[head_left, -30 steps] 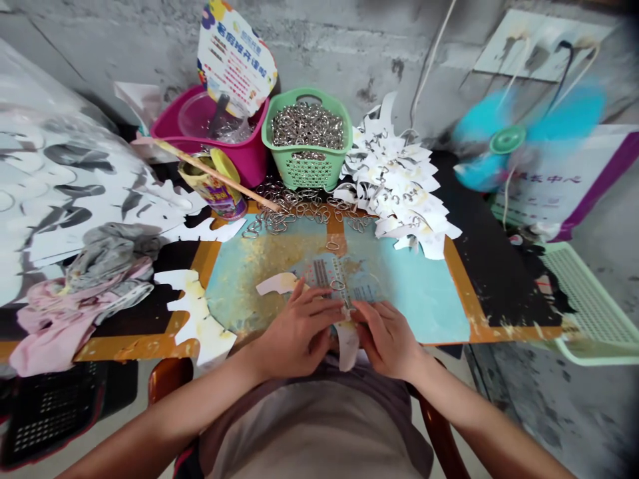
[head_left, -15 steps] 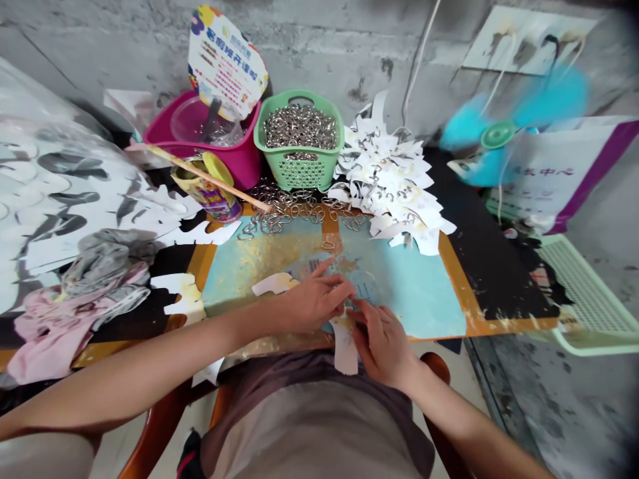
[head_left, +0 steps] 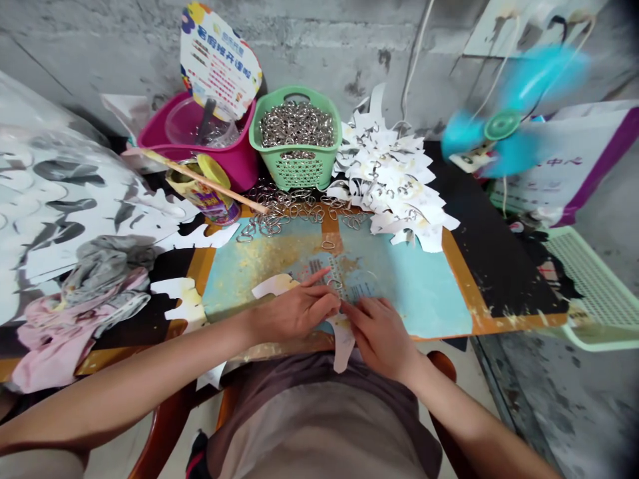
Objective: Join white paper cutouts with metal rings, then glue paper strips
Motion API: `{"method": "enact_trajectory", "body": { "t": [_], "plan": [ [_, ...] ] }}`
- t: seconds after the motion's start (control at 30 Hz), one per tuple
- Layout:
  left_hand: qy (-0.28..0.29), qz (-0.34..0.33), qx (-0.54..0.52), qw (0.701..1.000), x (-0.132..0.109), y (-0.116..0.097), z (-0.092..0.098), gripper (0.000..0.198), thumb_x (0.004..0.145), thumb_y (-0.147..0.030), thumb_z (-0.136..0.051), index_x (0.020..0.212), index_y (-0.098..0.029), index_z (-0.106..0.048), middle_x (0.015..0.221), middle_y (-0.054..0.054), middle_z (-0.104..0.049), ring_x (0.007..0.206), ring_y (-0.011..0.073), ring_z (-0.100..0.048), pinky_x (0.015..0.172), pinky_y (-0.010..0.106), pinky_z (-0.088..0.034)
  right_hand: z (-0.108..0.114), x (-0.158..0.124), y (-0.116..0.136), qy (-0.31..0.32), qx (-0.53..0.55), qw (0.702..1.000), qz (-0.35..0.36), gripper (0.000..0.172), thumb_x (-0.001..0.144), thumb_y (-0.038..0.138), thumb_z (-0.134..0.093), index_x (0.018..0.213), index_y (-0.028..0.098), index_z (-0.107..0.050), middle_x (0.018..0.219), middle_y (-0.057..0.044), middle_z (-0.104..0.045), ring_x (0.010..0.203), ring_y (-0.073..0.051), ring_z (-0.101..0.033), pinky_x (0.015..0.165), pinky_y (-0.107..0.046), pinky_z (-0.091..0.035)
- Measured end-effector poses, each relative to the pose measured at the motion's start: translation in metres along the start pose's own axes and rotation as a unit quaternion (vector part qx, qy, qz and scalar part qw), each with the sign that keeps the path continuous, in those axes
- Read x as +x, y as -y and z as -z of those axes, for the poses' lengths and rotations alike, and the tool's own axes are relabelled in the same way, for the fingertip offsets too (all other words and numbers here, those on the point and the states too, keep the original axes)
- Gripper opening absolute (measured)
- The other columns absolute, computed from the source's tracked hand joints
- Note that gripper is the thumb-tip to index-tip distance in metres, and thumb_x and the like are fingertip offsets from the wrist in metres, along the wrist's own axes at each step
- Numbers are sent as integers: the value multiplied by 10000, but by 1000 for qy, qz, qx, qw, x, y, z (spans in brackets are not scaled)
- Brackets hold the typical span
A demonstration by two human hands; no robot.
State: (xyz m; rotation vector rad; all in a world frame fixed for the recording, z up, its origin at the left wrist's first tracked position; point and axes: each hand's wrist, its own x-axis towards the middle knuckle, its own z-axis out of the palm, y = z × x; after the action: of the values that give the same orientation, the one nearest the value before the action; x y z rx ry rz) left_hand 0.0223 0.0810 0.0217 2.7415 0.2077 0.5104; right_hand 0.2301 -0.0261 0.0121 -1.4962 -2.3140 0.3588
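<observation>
Both my hands meet over the pale blue mat (head_left: 429, 293), near the table's front edge. My left hand (head_left: 309, 309) is closed, thumb and index finger pinched at the upper end of a white cut-out piece (head_left: 343, 349), with another finger stretched forward. From the other side my right hand (head_left: 382, 332) presses its fingers on the same piece, whose lower end hangs over the edge. Just beyond the fingertips shows a metal ring (head_left: 334, 285); whether it is joined to the piece I cannot tell. Another white cut-out with yellowish stains (head_left: 274, 285) lies partly under my left hand.
Behind the mat are loose metal rings (head_left: 299, 206), a green basket of rings (head_left: 294, 166), a magenta basket (head_left: 239, 159) and a can with a stick (head_left: 207, 193). White pieces with rings (head_left: 399, 179) pile up right of them. A blue fan (head_left: 504, 126) spins; cloths (head_left: 100, 293) lie left.
My hands have shifted slightly left and down around the white piece, and its hanging end has turned. The metal ring beyond my fingertips now shows clearly. The view has tilted a little.
</observation>
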Motion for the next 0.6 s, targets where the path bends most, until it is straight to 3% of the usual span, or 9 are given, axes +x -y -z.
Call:
{"method": "enact_trajectory", "body": {
  "t": [0.1, 0.3, 0.47, 0.6],
  "plan": [
    [-17, 16, -10, 1000, 0, -2, 0, 149, 922, -34, -458, 948, -181, -454, 836, -8, -673, 886, 133, -660, 1193, 510, -265, -1, 5, 3, 17, -49, 999, -7, 420, 895, 173, -511, 1309, 198, -578, 869, -77, -551, 807, -239, -500, 691, -351, -305],
    [-29, 35, -4, 999, 1, -3, 1, 138, 928, -62, -474, 976, -188, -446, 822, -8, -668, 850, 151, -680, 1190, 542, -252, -6, 2, 6, -11, -77, 997, -12, 423, 902, 193, -521, 1319, 161, -581, 844, -85, -561, 788, -245, -491, 680, -355, -293],
    [4, 41, 13, 999, 0, -4, 4, 167, 899, -50, -446, 1006, -177, -465, 897, 32, -694, 947, 180, -671, 1203, 556, -205, -7, 0, 6, -20, -49, 998, -13, 420, 909, 176, -488, 1321, 151, -568, 837, -89, -572, 778, -253, -505, 674, -366, -311],
    [22, 32, 2, 999, 1, -7, 9, 278, 821, -106, -519, 1093, -157, -500, 967, 54, -712, 1074, 235, -631, 1206, 589, -142, -4, -4, 3, -17, 33, 999, -39, 356, 940, 166, -466, 1289, 156, -538, 909, -89, -607, 837, -251, -549, 737, -374, -367]
  ]
}}
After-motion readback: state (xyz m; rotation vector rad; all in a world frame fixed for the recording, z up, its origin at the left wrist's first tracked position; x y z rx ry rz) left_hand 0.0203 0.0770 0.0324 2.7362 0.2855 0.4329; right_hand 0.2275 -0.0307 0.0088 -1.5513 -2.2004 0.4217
